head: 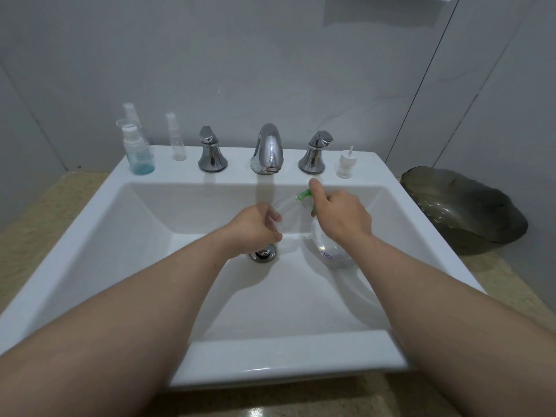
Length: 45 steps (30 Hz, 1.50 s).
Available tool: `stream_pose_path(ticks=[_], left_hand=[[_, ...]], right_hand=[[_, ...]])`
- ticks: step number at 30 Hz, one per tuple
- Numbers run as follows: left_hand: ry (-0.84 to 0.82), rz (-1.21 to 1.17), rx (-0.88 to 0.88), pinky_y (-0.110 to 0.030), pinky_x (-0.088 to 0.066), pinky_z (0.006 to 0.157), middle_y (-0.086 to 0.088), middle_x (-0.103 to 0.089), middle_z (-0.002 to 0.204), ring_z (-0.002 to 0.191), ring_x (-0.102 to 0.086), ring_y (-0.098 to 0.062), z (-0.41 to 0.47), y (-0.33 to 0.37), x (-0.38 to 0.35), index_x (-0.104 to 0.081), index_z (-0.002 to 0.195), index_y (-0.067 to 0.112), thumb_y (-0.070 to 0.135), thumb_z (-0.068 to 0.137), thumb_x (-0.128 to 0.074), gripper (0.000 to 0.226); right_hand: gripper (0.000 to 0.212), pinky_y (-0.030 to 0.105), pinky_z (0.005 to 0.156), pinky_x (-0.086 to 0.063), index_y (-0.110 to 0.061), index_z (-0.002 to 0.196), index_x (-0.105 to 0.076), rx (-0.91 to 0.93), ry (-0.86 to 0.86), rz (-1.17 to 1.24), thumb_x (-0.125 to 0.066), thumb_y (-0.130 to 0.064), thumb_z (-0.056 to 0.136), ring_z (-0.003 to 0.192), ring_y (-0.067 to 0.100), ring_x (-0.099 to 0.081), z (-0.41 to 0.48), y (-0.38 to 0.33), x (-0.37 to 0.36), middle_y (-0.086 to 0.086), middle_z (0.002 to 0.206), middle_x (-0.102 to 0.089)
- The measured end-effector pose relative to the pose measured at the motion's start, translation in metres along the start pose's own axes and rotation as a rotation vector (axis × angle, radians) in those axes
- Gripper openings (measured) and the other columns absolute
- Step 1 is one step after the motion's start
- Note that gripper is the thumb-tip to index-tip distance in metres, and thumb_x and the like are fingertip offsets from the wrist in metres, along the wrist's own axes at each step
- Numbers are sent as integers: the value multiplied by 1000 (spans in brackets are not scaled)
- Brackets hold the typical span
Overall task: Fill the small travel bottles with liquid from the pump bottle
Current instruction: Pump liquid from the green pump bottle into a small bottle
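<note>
Gripping the pump bottle [328,248] round its neck, the right hand [341,216] held it over the white sink [150,224], to the right of the drain [262,253], with one finger stretched up beside the green pump head [304,194]. That bottle's clear body, marked with purple writing, hung below the wrist near the basin floor. Its long axis ran roughly upright, leaning a little away from the person, and the green nozzle pointed left. The left hand [255,228] was just beside it above the drain, fingers curled around a small clear travel bottle [284,213]. This bottle lay between the two hands, and its upper end seemed to slant up and right toward the nozzle, though its outline was too faint to tell exactly. The hands were close but not touching. Three more travel bottles stood upright on the back ledge at the left: one with blue-green liquid at its bottom [137,152], a taller one behind it [131,111], and a slim clear one [177,136] further right. A loose white pump cap [346,162] stood at the ledge's right end, beside the right tap handle [316,152]. The chrome spout [268,149] rose between that handle and the left tap handle [211,150]. A dark glass bowl [463,209] sat on the counter to the right of the sink.
</note>
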<state>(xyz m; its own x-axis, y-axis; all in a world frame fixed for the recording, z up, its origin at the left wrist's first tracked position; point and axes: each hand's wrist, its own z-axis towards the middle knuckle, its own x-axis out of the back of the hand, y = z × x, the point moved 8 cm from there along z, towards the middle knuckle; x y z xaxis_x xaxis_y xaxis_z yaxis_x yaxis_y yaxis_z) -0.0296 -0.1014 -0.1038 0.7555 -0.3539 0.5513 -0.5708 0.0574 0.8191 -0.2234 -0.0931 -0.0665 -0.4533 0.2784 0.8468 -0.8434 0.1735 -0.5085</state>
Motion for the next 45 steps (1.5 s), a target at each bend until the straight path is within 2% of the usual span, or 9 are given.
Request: stream_pose_path(ticks=[6,10,13,16,19,24,42,45], left_hand=[[-4,2,1,-14,-42,46,1,-61,96,66,-57,-12,-1,0,1,-59,114,16,8,90,-71,28],[1,13,0,-19,-45,54,4,-61,93,68,-57,-11,-1,1,1,-60,115,16,9,90,-71,28],[-3,30,-1,-22,-46,57,5,-61,91,69,-57,-11,-1,1,1,-60,114,16,9,89,-71,28],[-7,51,3,-23,-47,59,6,-60,89,73,-57,-11,-1,1,1,-60,113,17,9,89,-71,28],[-10,46,9,-24,-47,61,4,-61,92,74,-59,-12,-1,0,0,-60,114,17,10,89,-71,28],[1,15,12,-21,-47,56,4,-63,92,69,-60,-14,-1,1,1,-59,113,16,9,89,-70,27],[-2,15,29,-26,-49,62,1,-63,92,69,-59,-15,1,-2,2,-60,110,16,8,88,-72,27],[-1,21,28,-29,-50,64,2,-63,91,70,-60,-16,1,-2,1,-60,108,17,7,87,-72,26]], right_hand=[[82,38,73,-44,-16,77,-75,-10,-5,3,-22,-76,97,88,29,-62,0,0,0,1,86,-71],[80,37,72,-45,-16,76,-75,-10,-10,6,-23,-73,97,85,28,-62,0,-1,0,1,84,-71],[72,36,78,-53,-14,76,-74,26,-21,14,-26,-62,99,83,28,-62,0,-4,0,4,83,-71],[64,36,79,-55,-12,76,-74,69,-23,11,-28,-50,99,82,29,-63,-1,-8,2,7,81,-70],[67,36,78,-54,-12,77,-74,64,-19,5,-27,-55,99,82,29,-63,-1,-6,1,7,82,-70],[83,38,74,-46,-15,77,-75,32,-11,2,-21,-75,98,86,28,-61,0,-3,0,2,85,-71],[82,35,70,-46,-13,79,-76,39,-12,0,-23,-73,96,81,24,-63,3,-3,-4,1,82,-72],[78,34,74,-50,-12,78,-75,44,-12,-1,-25,-69,97,79,25,-63,3,-3,-4,3,82,-72]])
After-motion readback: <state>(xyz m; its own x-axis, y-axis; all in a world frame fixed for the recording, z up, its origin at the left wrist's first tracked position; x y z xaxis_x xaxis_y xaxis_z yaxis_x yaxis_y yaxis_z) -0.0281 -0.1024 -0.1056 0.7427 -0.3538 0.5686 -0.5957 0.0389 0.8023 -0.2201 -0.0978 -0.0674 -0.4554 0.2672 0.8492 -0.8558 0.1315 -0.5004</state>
